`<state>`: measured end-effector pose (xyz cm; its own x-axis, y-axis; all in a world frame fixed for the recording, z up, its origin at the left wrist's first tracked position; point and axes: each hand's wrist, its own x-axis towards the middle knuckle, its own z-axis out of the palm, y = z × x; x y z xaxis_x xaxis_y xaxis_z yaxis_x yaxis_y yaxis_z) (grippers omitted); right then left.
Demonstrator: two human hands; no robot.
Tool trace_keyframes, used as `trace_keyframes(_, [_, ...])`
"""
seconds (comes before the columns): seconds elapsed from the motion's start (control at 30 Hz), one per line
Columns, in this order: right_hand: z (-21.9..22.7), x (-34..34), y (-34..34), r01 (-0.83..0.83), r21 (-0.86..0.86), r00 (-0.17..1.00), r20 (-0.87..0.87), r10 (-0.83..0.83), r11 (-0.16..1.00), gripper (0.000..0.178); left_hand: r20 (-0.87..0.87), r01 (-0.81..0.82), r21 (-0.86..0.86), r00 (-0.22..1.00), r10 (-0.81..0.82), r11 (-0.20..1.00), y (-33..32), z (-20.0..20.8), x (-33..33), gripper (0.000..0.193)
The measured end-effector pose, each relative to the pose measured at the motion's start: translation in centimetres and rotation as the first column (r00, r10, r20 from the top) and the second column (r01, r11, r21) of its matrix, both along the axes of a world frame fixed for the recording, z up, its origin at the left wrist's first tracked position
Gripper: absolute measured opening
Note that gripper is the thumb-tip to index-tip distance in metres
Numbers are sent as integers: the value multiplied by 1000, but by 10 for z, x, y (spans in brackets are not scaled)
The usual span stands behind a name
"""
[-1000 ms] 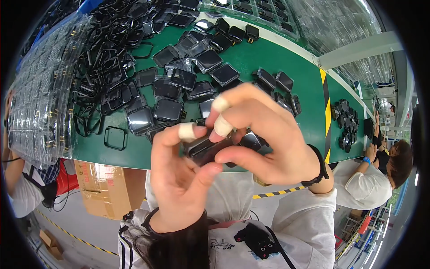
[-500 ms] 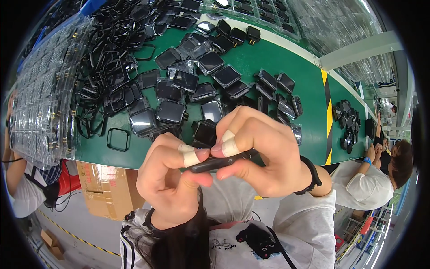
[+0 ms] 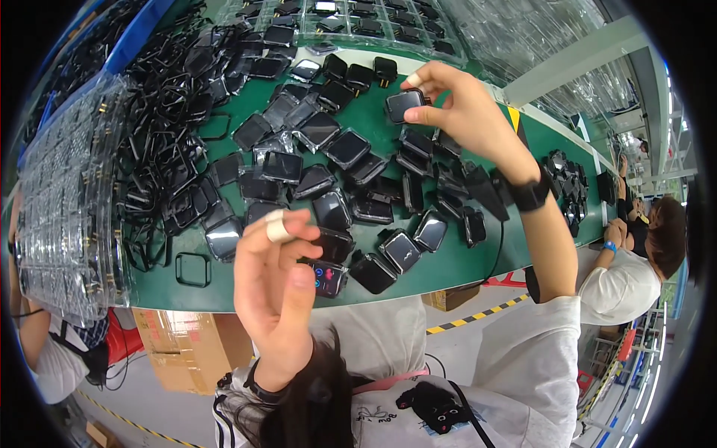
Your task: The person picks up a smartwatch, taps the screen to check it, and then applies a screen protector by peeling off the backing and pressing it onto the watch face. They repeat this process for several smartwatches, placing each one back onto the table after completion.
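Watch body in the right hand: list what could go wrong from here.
1. The right hand pinches the watch body only at its edges, above the table; it could slip and land on the crowded watch bodies below.
2. The lit watch lies near the green table's edge, beside the left hand; a nudge might push it off.

Right hand (image 3: 455,104): arm extended forward, thumb and fingertips closed in a pinch. Left hand (image 3: 272,272): raised near the body, fingers loosely curled, empty.
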<state>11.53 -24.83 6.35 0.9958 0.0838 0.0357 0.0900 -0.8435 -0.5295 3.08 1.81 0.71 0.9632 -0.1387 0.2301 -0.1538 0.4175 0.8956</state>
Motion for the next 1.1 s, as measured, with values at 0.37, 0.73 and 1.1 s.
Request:
trace_keyframes(0.37, [-6,68,-8,-89,-301,989,83,120,950,47,-208,266,-146,933,-293,953,17,11,17,52])
trace_keyframes(0.73, [14,80,152,-766,38,636,187,748,642,33,-296,157,-384,912,-282,910,60,8,24,56])
trace_keyframes(1.1, [20,82,178,-839,96,530,366,765,535,17,-258,-150,-28,956,138,988,95,-2,18,48])
